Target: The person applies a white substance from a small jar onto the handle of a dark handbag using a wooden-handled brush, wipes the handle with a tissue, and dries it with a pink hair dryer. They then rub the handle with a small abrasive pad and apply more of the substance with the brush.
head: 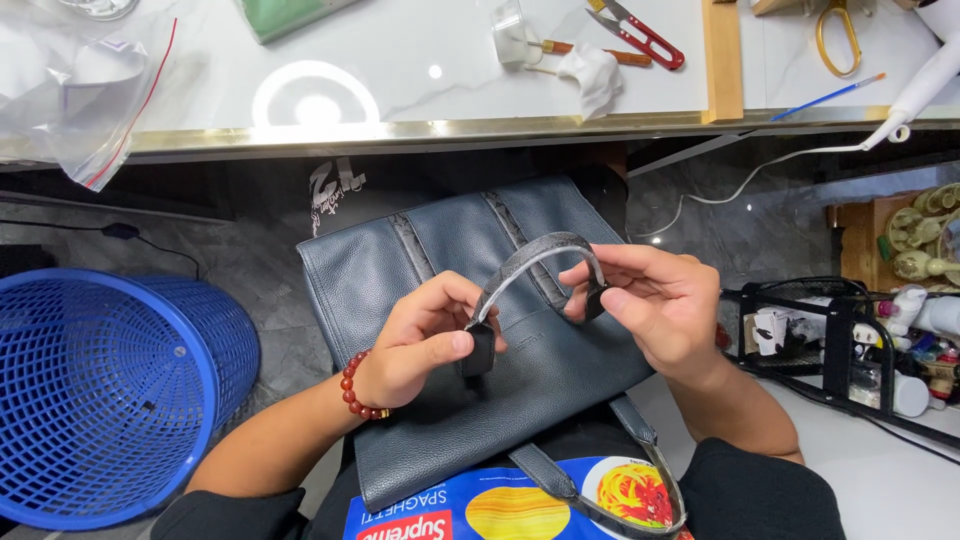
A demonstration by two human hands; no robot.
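A dark blue-grey leather bag (400, 270) lies across my lap below the table edge. Its grey textured handle (540, 250) arches up between my hands. My left hand (420, 340), with a red bead bracelet on the wrist, pinches the handle's left end tab against the bag. At the other end, my right hand (650, 300) grips the right tab with fingertips. A second handle (640, 470) of the bag loops down near my lap at the bottom.
A blue mesh basket (100, 390) stands on the floor at left. The white table (430, 70) above holds red-handled snips (640, 35), a crumpled tissue (592, 75), a clear plastic bag (80, 80), gold scissors (835, 35). A black wire rack (850, 340) with bottles sits at right.
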